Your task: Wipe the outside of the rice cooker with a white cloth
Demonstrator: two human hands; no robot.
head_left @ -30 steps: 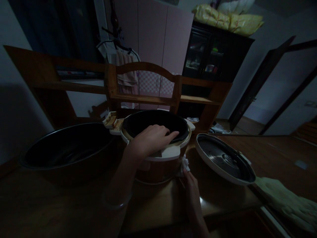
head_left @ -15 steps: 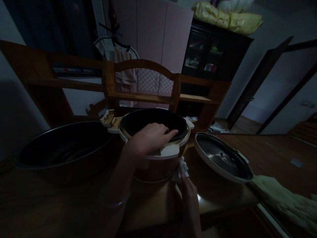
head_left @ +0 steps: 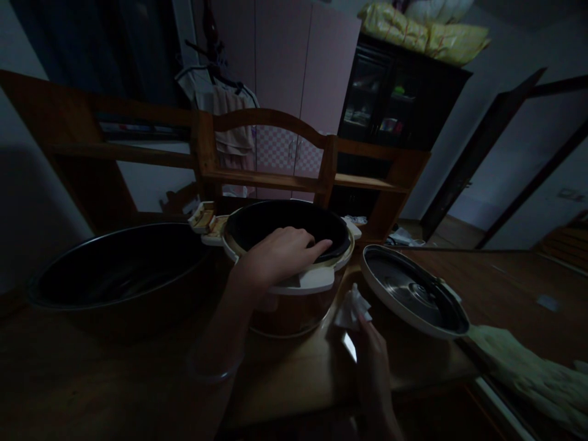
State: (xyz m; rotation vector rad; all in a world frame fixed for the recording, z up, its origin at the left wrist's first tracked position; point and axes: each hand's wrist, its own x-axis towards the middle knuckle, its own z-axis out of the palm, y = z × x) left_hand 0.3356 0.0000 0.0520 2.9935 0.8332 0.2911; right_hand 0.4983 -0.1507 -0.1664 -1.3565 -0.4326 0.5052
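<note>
In front of me on the wooden table stands a rice cooker (head_left: 294,315) with a brown body, a cream rim and a dark, uncovered inside. My left hand (head_left: 285,254) is hooked over its near rim, fingers curled down inside and partly hidden, thumb pointing right. A crumpled white tissue (head_left: 353,309) is pinched in my right hand (head_left: 373,346), just right of the cooker's base and apart from it. To the right lies a round lid (head_left: 408,291), its metallic inner side up. A wide black pot (head_left: 124,300) sits at the left.
The wooden table (head_left: 275,386) has a raised wooden shelf back (head_left: 271,180) behind the cooker. Pale green cloth (head_left: 519,361) lies at the lower right, below the lid. Farther back are pink cabinet doors (head_left: 280,79) and a black cabinet (head_left: 404,104).
My right hand has moved right with the tissue, away from the cooker's lower side. The left hand stays on the rim.
</note>
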